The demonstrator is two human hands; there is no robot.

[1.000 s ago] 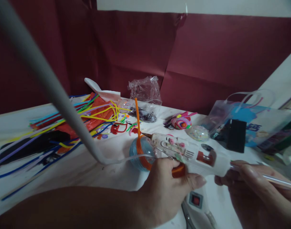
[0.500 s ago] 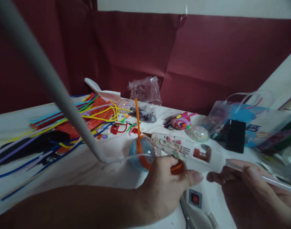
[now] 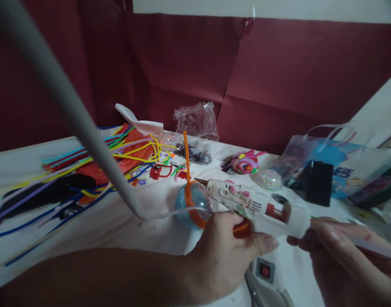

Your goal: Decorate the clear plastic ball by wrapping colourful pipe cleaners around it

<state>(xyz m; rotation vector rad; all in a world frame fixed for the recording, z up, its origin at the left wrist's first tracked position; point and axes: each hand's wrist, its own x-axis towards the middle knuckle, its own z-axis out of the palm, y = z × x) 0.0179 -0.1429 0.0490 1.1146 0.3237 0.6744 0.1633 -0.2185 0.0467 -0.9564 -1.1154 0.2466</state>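
Head view: left hand [image 3: 226,253] grips the glue gun [image 3: 255,202]; at four o'clock, right hand [image 3: 349,256] pinches its glue stick [image 3: 374,247].

Glue gun [image 3: 235,196] partly hidden by left fingers [image 3: 263,243]; glue stick [image 3: 371,246] cut off by right edge.

A white tabletop [image 3: 150,234] bears pipe cleaners [image 3: 136,158] at left, a plastic bag [image 3: 196,121] above centre and a speckled dome [image 3: 267,178] right of centre.
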